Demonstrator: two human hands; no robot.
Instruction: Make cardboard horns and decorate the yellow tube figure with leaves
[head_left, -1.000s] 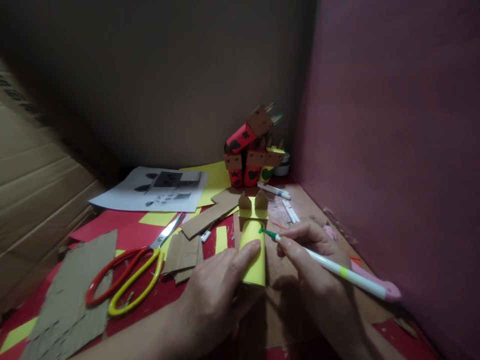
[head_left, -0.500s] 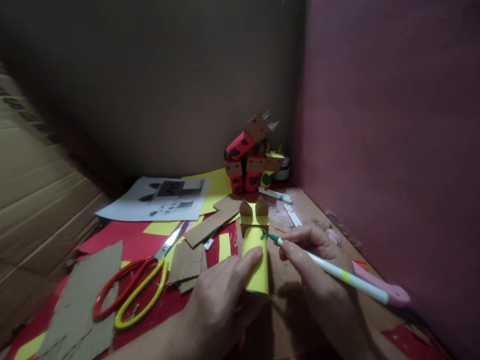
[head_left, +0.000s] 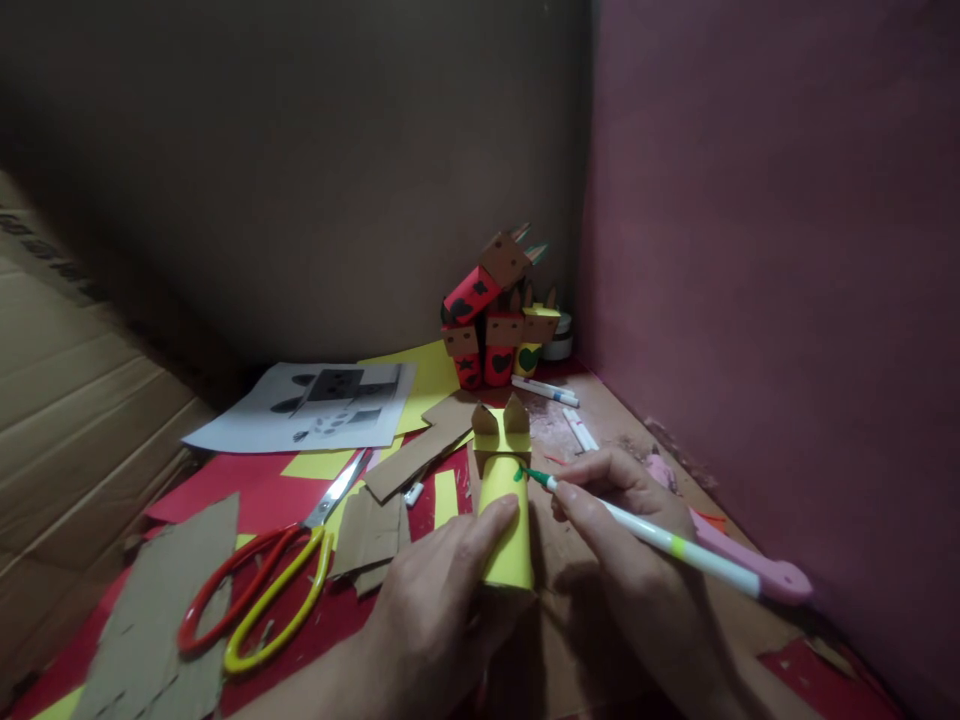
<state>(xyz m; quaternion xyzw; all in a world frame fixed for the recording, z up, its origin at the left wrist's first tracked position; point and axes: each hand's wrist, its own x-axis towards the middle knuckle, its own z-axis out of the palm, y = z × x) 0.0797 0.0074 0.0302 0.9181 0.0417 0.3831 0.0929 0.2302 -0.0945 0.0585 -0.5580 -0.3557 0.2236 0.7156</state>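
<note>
My left hand [head_left: 439, 580] is closed round a yellow paper tube [head_left: 504, 535], its thumb lying along the top. At the tube's far end sits a cardboard piece with two pointed ears [head_left: 501, 425] and a yellow strip. Between the thumb and fingers of my right hand [head_left: 634, 530] is a white felt-tip marker [head_left: 652, 535] with a green tip. That tip is at a small green mark [head_left: 519, 472] on the upper right of the tube; whether it touches the paper I cannot tell.
Scissors [head_left: 277, 580] with red and yellow handles lie left, near cardboard scraps [head_left: 169, 600]. A printed sheet [head_left: 300, 405] lies behind. Red and yellow paper figures [head_left: 499, 345] stand at the back, one tilted on top. Spare markers [head_left: 546, 390] and a pink-handled tool [head_left: 784, 580] lie right.
The whole view has shifted slightly, so everything sits a little further left. Both hands keep their hold, and the marker tip stays beside the green mark.
</note>
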